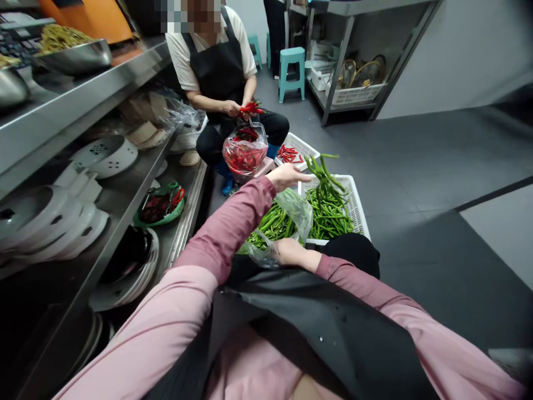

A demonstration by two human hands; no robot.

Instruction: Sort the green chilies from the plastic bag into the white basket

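Note:
My left hand (288, 174) reaches forward over the bag, its fingers stretched out. Just beyond its fingertips, a bunch of long green chilies (326, 176) is in the air above a white plastic basket (361, 214). More green chilies (328, 216) fill the bottom of that basket. Closer to my lap is a clear plastic bag (303, 214) of green chilies (275, 223). My right hand (290, 251) is closed on the near edge of this bag.
Opposite me a seated person (220, 61) holds red chilies (252, 108) over a bag of red chilies (246, 155). Another white basket (306, 145) holds red chilies. Steel shelves (125, 216) with pans line the left. A teal stool (292, 72) stands behind.

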